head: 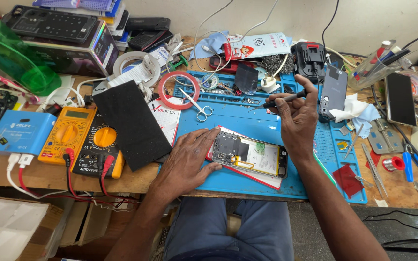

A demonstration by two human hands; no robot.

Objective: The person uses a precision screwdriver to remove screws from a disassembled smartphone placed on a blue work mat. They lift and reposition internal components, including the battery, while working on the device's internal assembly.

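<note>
Your left hand (189, 157) lies flat and open on the opened phone (250, 154), your right hand (297, 121) pinches a black tool (284, 99) at 12 o'clock; a slip could scratch the phone's inside parts.

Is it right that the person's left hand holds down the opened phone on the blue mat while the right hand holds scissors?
Not quite. The head view shows the right hand holding a thin black tool, not scissors. The scissors lie untouched on the blue mat. The left hand does steady the opened phone.
</note>
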